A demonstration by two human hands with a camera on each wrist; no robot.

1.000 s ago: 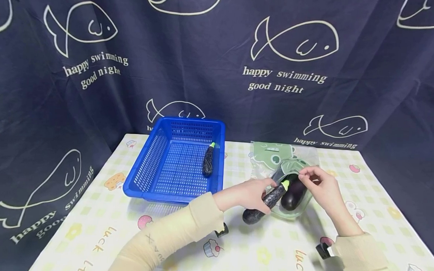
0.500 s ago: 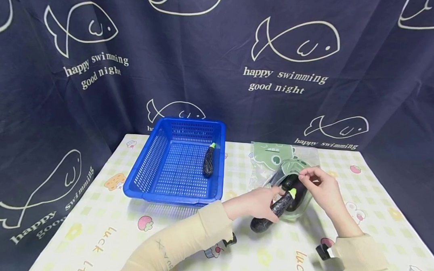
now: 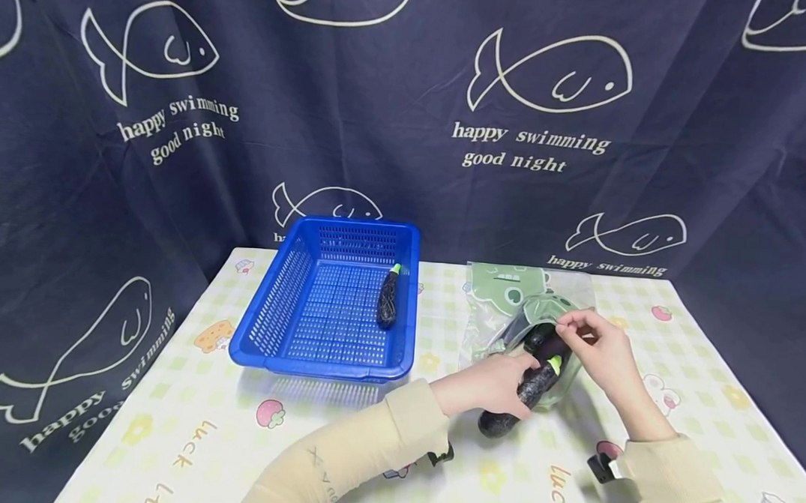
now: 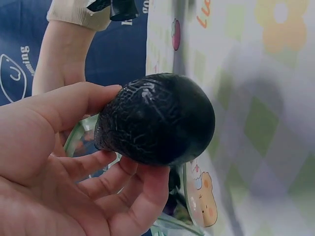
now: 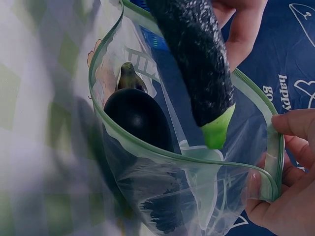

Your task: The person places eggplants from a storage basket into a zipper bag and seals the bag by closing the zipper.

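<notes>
My left hand [image 3: 501,383] grips a dark, wrinkled eggplant [image 3: 537,383] with a bright green stem end. In the left wrist view, thumb and fingers curl round this eggplant [image 4: 162,120], its round end facing the camera. The right wrist view shows its green tip [image 5: 216,130] over the mouth of a clear zip bag with a green rim [image 5: 197,160]. My right hand [image 3: 597,348] pinches that rim at one side, holding the mouth apart. Inside the bag lie a smooth, glossy eggplant [image 5: 140,118] and another with a brownish stem [image 5: 129,78]. The bag's lower part is partly hidden.
A blue perforated basket [image 3: 254,327] stands left of the bag, with one dark eggplant [image 3: 387,299] along its right wall. Clear plastic with a green cartoon print [image 3: 503,286] lies behind the bag's mouth. A dark fish-print curtain [image 3: 382,115] hangs at the table's back edge.
My left hand has moved right and slightly toward me with the eggplant, bringing its green tip over the bag's mouth. My right hand stays at the rim.
</notes>
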